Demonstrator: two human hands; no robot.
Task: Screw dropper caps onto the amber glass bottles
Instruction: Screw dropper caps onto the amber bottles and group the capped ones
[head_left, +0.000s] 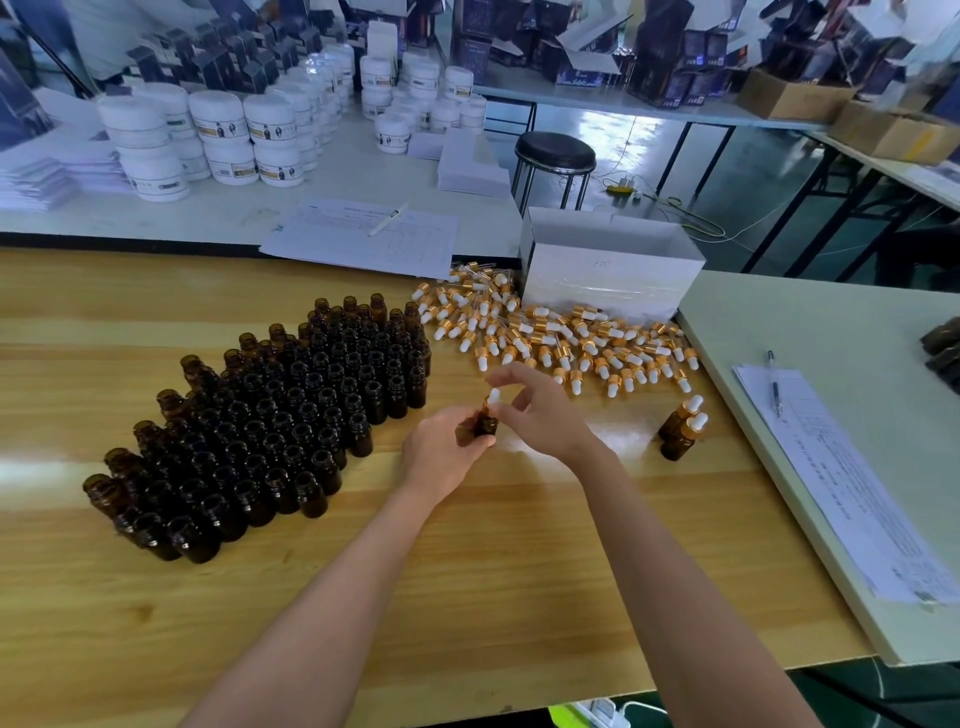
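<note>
My left hand (441, 452) grips an amber glass bottle (485, 425) just above the wooden table (467, 597). My right hand (540, 410) pinches the dropper cap (493, 397) that sits on the bottle's neck; its white bulb sticks up between my fingers. A large block of open amber bottles (270, 421) stands to the left. A heap of gold-and-white dropper caps (550, 332) lies behind my hands. Two capped bottles (683, 426) stand to the right.
A white carton (608, 265) stands behind the caps. Papers with a pen (374, 234) lie at the back, and another sheet with a pen (831, 467) lies on the grey side table (753, 338). White jars (228, 135) are stacked further back, and a black stool (555, 156) stands on the floor.
</note>
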